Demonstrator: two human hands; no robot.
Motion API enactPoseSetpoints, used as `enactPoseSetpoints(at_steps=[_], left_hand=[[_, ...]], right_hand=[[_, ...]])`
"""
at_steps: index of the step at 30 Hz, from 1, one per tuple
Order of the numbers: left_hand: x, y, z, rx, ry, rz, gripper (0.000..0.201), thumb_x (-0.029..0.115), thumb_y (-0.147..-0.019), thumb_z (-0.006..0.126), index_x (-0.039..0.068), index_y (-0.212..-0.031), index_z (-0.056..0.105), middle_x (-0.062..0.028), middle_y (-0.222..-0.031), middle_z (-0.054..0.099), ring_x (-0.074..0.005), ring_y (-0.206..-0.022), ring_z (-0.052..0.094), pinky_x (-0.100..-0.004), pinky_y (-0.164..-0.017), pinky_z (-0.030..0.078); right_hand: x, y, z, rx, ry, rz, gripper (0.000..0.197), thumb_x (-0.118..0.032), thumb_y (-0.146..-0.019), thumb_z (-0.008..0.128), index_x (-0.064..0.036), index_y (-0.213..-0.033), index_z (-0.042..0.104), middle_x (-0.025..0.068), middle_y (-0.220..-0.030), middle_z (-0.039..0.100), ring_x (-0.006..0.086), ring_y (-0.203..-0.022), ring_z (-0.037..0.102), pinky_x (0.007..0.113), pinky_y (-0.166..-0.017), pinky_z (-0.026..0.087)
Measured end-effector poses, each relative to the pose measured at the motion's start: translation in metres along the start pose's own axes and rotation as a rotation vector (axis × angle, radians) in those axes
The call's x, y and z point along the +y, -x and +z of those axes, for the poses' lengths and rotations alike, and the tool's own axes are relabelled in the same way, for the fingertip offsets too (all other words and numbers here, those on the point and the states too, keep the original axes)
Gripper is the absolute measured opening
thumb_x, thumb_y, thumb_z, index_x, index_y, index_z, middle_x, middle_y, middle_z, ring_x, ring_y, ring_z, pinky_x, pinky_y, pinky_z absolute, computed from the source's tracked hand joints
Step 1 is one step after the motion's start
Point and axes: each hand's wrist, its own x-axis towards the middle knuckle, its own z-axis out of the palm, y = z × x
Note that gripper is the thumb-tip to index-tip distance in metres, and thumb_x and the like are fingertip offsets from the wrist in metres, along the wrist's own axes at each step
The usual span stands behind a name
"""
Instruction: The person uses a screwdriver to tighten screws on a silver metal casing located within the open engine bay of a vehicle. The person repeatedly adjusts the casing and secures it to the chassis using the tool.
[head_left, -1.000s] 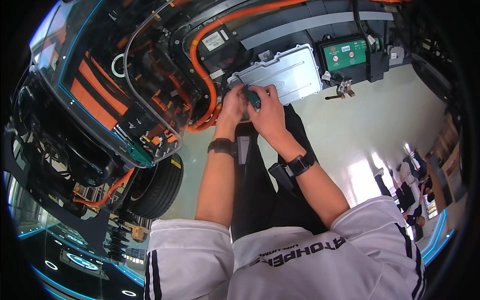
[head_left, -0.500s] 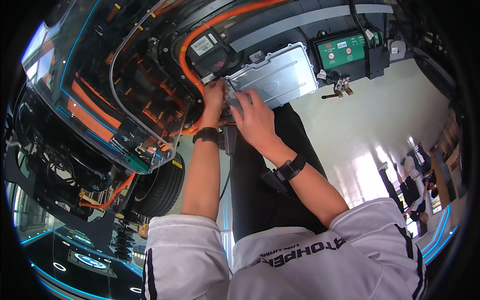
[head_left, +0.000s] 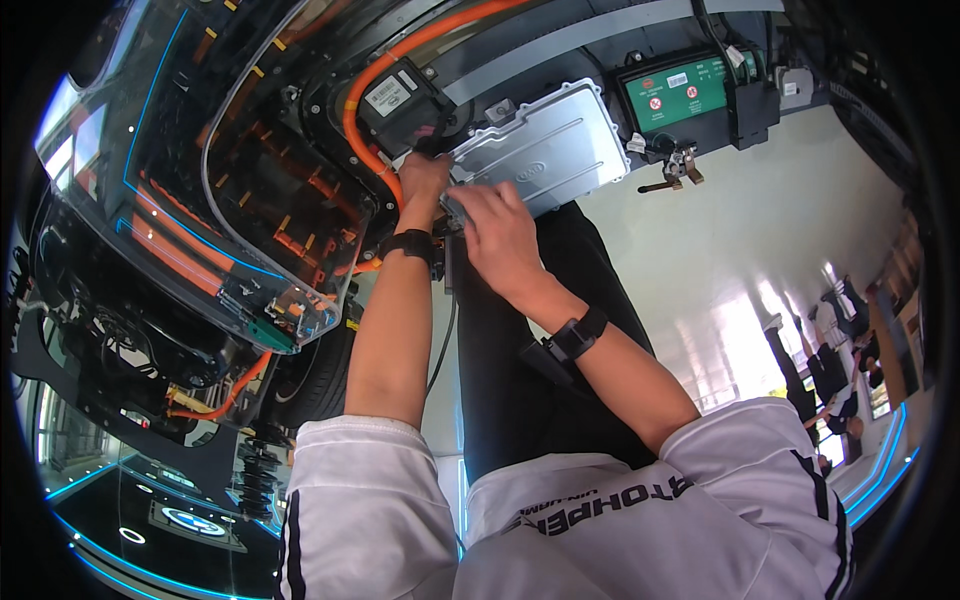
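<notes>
Both my hands are at the left end of a flat silver metal housing (head_left: 545, 150). My left hand (head_left: 424, 182) is closed beside its corner, fingers curled away from view; a dark cable or plug lies just beyond them, and what they hold is hidden. Close by, my right hand (head_left: 498, 238) has its fingers bent and pinched on a small grey connector-like part (head_left: 455, 212) at the housing's near left edge. A thick orange cable (head_left: 352, 115) curves down just left of my left hand. Above that hand sits a black module (head_left: 395, 95) with a white label.
A green-faced box (head_left: 680, 98) and a metal terminal clamp (head_left: 672, 168) stand right of the housing. At left is a transparent cover (head_left: 215, 150) over orange parts, with a tyre (head_left: 318, 375) below. People (head_left: 835, 350) are far right.
The view has shifted slightly. My left hand has moved a little up and left, towards the black module. My right hand stays at the housing's left edge, fingers still bent.
</notes>
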Motion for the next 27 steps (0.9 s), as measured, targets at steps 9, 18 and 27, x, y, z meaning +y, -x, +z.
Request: enactPoseSetpoints(at_steps=[9,18,27], left_hand=[[-0.001,-0.007,0.003,-0.002,-0.059,0.086,0.047,0.035,-0.081,0.066,-0.005,-0.105,0.069,-0.0293,-0.106,0.067,-0.0400,-0.109,0.064,-0.0436,-0.094,0.051],[-0.012,-0.011,0.008,-0.039,-0.047,0.119,0.044,0.034,-0.086,0.061,-0.006,-0.103,0.069,-0.0314,-0.104,0.067,-0.0420,-0.106,0.064,-0.0456,-0.094,0.050],[0.002,0.016,0.012,0.037,-0.181,0.133,0.043,0.036,-0.093,0.052,-0.003,-0.102,0.068,-0.0293,-0.110,0.066,-0.0439,-0.106,0.064,-0.0492,-0.093,0.051]], right_hand=[[0.003,0.006,0.001,-0.011,-0.079,0.041,0.053,0.010,-0.064,0.067,-0.0014,-0.115,0.061,0.0104,-0.114,0.064,0.0315,-0.103,0.055,0.040,-0.090,0.049],[0.012,0.020,-0.025,0.022,-0.122,0.125,0.045,0.005,-0.068,0.070,-0.0032,-0.112,0.062,0.0088,-0.117,0.066,0.0315,-0.102,0.058,0.039,-0.087,0.051],[0.028,0.035,-0.047,0.081,-0.111,0.183,0.037,0.005,-0.075,0.070,-0.0018,-0.111,0.064,0.0097,-0.113,0.068,0.0283,-0.097,0.060,0.034,-0.078,0.054]])
